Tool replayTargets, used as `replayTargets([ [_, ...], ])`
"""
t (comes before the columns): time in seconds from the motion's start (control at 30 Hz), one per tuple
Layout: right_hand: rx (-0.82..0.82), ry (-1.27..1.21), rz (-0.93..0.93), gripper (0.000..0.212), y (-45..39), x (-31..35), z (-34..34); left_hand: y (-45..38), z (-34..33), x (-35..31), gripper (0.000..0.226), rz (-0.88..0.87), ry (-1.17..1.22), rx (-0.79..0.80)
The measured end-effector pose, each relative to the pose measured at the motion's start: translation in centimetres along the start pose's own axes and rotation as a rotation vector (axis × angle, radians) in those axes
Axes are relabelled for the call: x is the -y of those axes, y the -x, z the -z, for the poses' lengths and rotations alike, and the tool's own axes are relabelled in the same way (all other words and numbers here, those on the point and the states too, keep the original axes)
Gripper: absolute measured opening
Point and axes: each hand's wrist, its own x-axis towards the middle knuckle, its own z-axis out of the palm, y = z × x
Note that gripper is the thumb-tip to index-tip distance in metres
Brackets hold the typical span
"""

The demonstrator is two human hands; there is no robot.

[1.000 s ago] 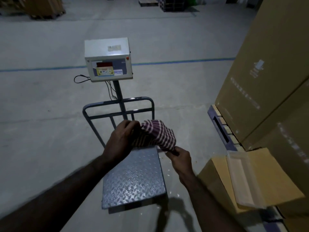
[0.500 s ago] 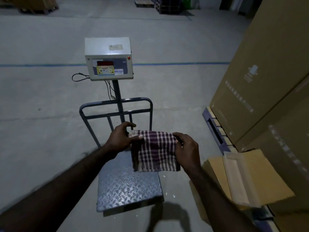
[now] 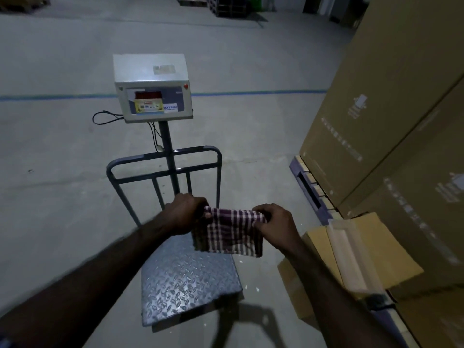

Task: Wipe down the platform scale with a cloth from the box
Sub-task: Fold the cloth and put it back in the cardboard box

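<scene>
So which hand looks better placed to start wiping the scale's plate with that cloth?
Probably the left hand. It grips the cloth at its top corner and sits right above the far end of the plate. The right hand grips the other corner but hangs at the plate's right edge, nearer the box.

Your checked purple-and-white cloth [image 3: 229,234] hanging folded at frame centre, gripped at its top corners, your scale [image 3: 185,277] below it, grey diamond-plate deck lower centre, white display head upper centre on a post, open cardboard box [image 3: 351,259] lower right
</scene>
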Motion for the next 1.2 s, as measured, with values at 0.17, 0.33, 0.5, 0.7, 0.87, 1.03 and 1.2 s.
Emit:
replayTargets([
  [0.17,-0.052,0.135,0.095,0.009,0.6,-1.4,-0.2,-1.6,-1.2,0.4,0.012,-0.131,-0.114,0.017],
  [0.33,-0.097,-0.331,-0.173,0.012,2.0,-4.0,1.6,-4.2,-1.8,-2.1,0.03,-0.076,0.294,0.058],
  [0.5,-0.236,-0.732,-0.453,0.019,4.5,-9.1,4.6,-6.7,-4.0,-8.8,0.024,0.016,0.921,0.203],
  [0.7,-0.235,-0.8,-0.47,0.042,5.9,-18.2,9.8,-13.8,-10.6,-18.5,0.04,0.028,0.956,0.221],
  [0.87,-0.392,-0.658,-0.5,0.026,6.5,-26.3,14.5,-19.4,-14.0,-25.2,0.033,-0.123,0.896,0.5],
  [1.03,-0.37,-0.852,-0.58,0.021,7.1,-32.6,18.5,-24.6,-19.1,-30.6,0.002,-0.114,0.838,0.481],
  [1.2,-0.397,-1.059,-0.668,0.015,7.6,-38.9,20.0,-28.5,-24.3,-33.6,0.028,-0.05,0.744,0.858],
])
